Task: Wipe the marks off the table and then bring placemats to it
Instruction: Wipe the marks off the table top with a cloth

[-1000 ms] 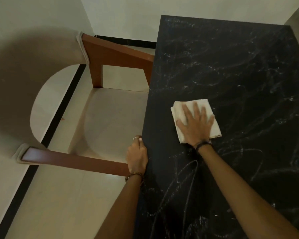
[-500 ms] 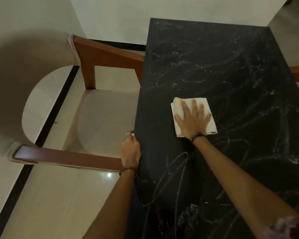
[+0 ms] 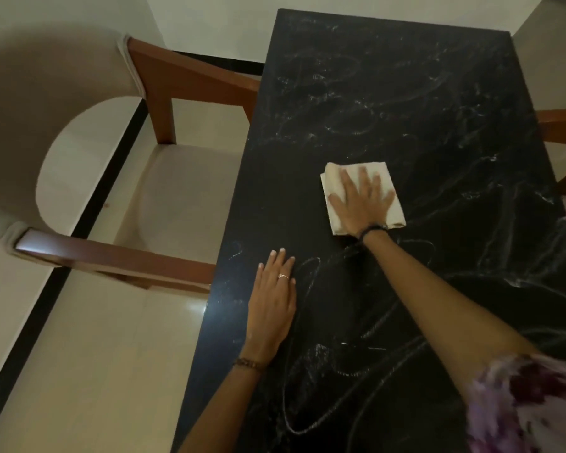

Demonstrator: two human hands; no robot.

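Right hand [image 3: 361, 204] lies flat with fingers spread and straight, pressing down on a folded cream-white cloth [image 3: 335, 186] in the middle of the black stone-look rectangular table [image 3: 406, 93]. Cloth lies flat on the tabletop, its corners showing past the fingers on the left, top and right; the wrist end of the hand covers the near edge. A dark band sits on that wrist.

Left hand [image 3: 272, 299] rests palm-down on the tabletop near the table's left edge, fingers straight and close together, holding nothing. A thin ring is on one finger, a beaded bracelet [image 3: 247, 362] at the wrist. It is well apart from the cloth, nearer the camera.

White chalky scribble marks [image 3: 347, 122] loop across most of the tabletop: beyond the cloth, to its right, and in big ovals between the two forearms and nearer the camera. The strip by the left edge beside the left hand looks darker, with only faint traces.

A chair with brown wooden arms and a beige padded seat and curved back [image 3: 183, 83] stands at the table's left side, both arms touching or tucked under the edge; cannot tell which. Another wooden chair part [image 3: 562, 125] shows at the right side. A purple-and-white patterned sleeve [image 3: 523, 407], blurred, is at the lower right. Pale tiled floor [image 3: 79, 354] with a black stripe lies to the left.
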